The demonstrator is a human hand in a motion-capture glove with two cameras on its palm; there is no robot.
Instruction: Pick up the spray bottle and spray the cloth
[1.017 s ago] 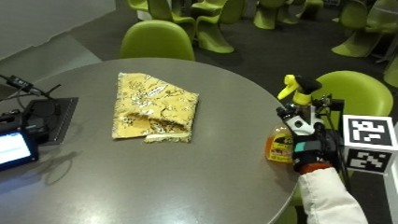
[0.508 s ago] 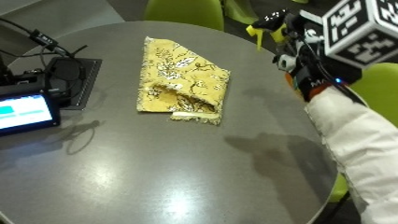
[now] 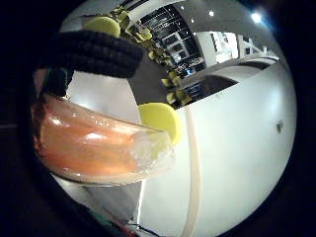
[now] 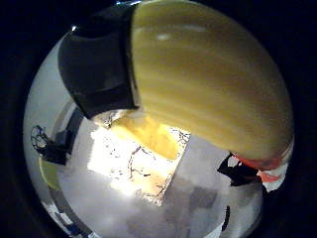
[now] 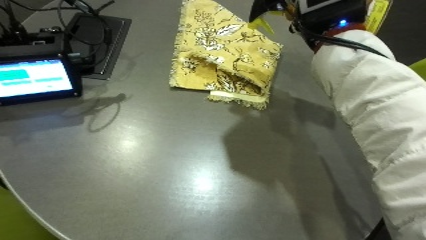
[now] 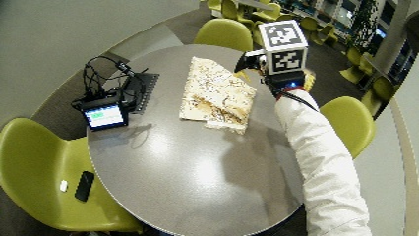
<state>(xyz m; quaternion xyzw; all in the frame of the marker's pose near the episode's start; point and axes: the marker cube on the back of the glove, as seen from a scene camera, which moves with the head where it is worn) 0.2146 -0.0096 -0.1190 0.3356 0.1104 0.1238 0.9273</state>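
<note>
yellow plastic and orange liquid — that's the spray bottle (image 3: pixel 94 148), up off the tabletop (image 5: pixel 166 165) in the gloved right hand (image 5: pixel 319 17), held above the far edge of the cloth (image 5: pixel 223 55). the palm views show it pressed close: the orange body fills one, with black gloved fingers (image 3: pixel 94 49) curled over it, and the rounded yellow top (image 4: pixel 208 74) fills the other, with the cloth lying on the tabletop below it. so the grip is closed around the bottle; from the outside view only a yellow tip (image 5: pixel 264 23) of it pokes out beside the hand.

my guess is the bottle is light, stiff plastic, smooth enough to slip a little, and with liquid inside it will slosh if tilted fast. the sensible hold is around the neck, one finger free for the trigger — i can't tell whether a finger sits on it. the cloth looks soft and thin, folded over itself with a frayed edge; spray should not shift it.

counting: one spray bottle, one cloth, one gloved hand at work. off to the side, one small screen (image 5: pixel 36 80) with cables, four green chairs (image 6: pixel 45 172) around the round tabletop, and a phone (image 6: pixel 84 185) on one seat.
</note>
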